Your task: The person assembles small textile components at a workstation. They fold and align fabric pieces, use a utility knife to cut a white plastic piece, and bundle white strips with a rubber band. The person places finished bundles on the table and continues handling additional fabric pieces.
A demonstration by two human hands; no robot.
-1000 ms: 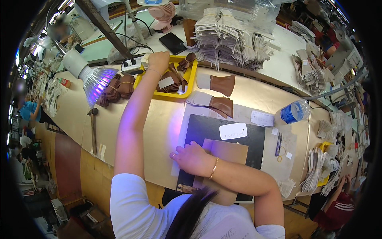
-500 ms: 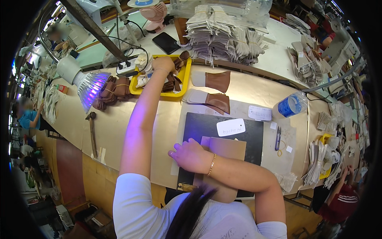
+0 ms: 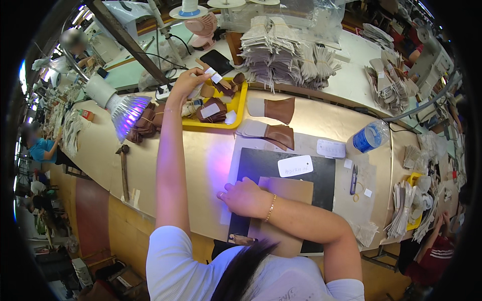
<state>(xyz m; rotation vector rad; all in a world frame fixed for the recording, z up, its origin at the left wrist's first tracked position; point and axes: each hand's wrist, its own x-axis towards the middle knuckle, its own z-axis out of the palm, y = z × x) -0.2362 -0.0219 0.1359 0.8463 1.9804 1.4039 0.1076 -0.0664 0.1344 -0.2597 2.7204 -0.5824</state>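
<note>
Raised since the earlier frame, the left hand [image 3: 188, 86] pinches a white-tagged brown bundle [image 3: 214, 76], upper centre; the right hand's [image 3: 246, 198] grip, beside the tan panel [image 3: 295, 188], I cannot tell. Yellow tray [image 3: 242, 106]: more brown pieces [image 3: 217, 117] remain.

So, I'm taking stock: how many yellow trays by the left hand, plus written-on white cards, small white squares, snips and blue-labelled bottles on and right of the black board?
Yellow tray: 1
Written-on white cards: 2
Small white squares: 2
Snips: 1
Blue-labelled bottle: 1
Total: 7
</note>
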